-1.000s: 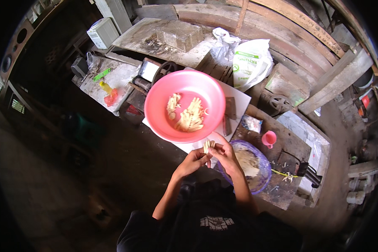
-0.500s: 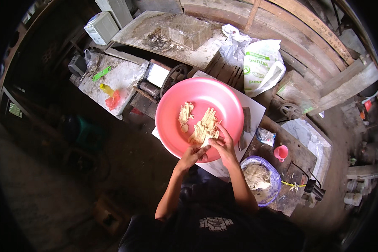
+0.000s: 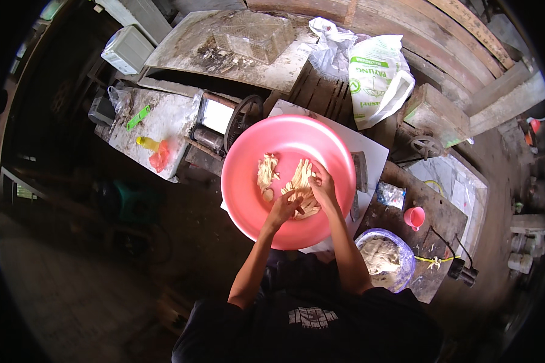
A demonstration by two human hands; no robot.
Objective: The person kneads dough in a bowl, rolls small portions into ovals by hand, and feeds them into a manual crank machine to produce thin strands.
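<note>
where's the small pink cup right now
In the head view the small pink cup stands on the dark wooden board to the person's right, between the pink basin and a bag of dough nearer the person.

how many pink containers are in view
2: a big pink basin under both hands, holding pale dough strips, and a small pink cup on the wooden board to its right. Others may be hidden.
</note>
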